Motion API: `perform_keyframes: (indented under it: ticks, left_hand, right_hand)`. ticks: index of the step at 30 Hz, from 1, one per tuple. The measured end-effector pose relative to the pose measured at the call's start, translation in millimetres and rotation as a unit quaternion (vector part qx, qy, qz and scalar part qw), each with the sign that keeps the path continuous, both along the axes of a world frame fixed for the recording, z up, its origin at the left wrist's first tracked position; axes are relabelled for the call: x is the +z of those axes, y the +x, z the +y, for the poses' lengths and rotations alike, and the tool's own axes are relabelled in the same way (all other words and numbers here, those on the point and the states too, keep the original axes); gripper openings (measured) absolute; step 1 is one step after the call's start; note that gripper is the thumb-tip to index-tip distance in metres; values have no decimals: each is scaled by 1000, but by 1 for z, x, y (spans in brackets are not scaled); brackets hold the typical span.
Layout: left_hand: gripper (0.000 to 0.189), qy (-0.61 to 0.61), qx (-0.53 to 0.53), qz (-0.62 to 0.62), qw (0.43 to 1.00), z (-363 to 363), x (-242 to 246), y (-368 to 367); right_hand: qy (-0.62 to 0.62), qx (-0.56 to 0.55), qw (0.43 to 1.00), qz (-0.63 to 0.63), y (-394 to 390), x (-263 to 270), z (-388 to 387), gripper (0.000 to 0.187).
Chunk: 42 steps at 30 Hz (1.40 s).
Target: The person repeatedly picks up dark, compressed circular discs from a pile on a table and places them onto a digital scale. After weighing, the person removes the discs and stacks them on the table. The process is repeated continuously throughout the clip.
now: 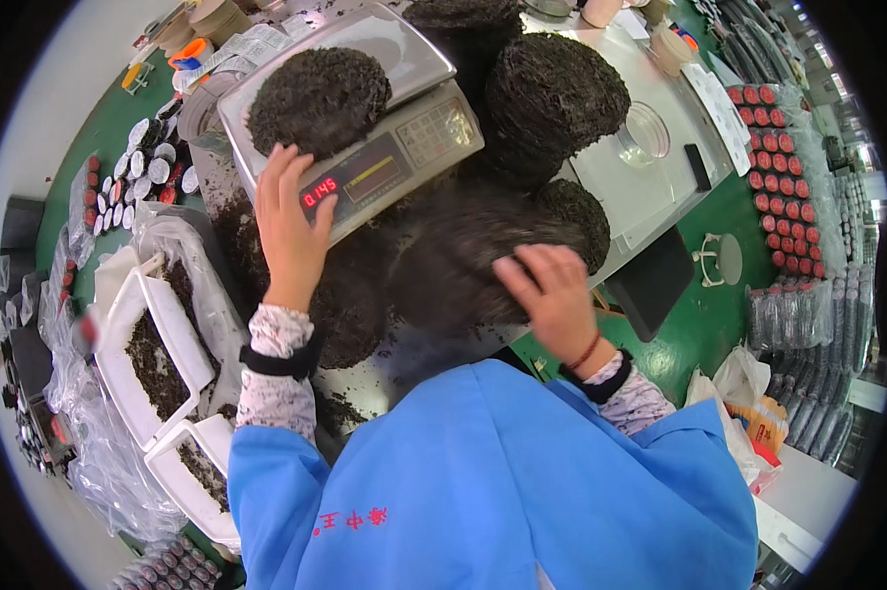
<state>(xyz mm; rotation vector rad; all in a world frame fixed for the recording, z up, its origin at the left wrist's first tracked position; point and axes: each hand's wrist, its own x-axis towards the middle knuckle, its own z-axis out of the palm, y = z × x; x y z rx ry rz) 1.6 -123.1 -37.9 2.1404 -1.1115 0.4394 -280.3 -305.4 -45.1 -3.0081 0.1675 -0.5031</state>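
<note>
A dark round cake of dried seaweed (318,99) lies on the metal pan of a digital scale (421,140). My left hand (290,221) has its fingertips at the near edge of this cake, with the thumb apart beside the lit red display. A second dark seaweed cake (465,258), streaked by motion blur, is over the table in front of me. At its right side is my right hand (554,295), fingers bent; the blur hides whether they grip it. Another cake (347,317) lies below the scale, partly in shadow.
Tall stacked seaweed cakes (554,96) stand right of the scale. A clear round dish (644,133) and a black flat object (697,168) are on the table's right part. White bins (148,369) with dark scraps stand at left. A stool (720,259) is on the green floor.
</note>
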Motion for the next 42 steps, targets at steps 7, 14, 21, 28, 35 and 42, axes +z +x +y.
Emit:
perform_keyframes:
  ticks: [7, 14, 21, 28, 35, 42]
  left_hand:
    - [48, 153, 56, 178, 970, 101, -112, -68]
    - [54, 224, 53, 255, 939, 141, -155, -138]
    - [43, 216, -25, 300, 929, 123, -130, -168]
    - [44, 213, 12, 338, 917, 147, -115, -167]
    - [54, 89, 12, 347, 933, 107, -93, -140]
    - [16, 30, -45, 500, 864, 77, -47, -107]
  right_hand:
    - [-42, -307, 949, 58, -74, -103, -84, 78]
    - [43, -176, 983, 37, -24, -144, -61, 63]
    - [71, 77, 978, 181, 111, -208, 25, 70]
    - [23, 77, 979, 187, 132, -241, 33, 29]
    - [402, 181, 827, 349, 109, -103, 12, 32]
    - [515, 220, 774, 294, 110, -33, 27, 34]
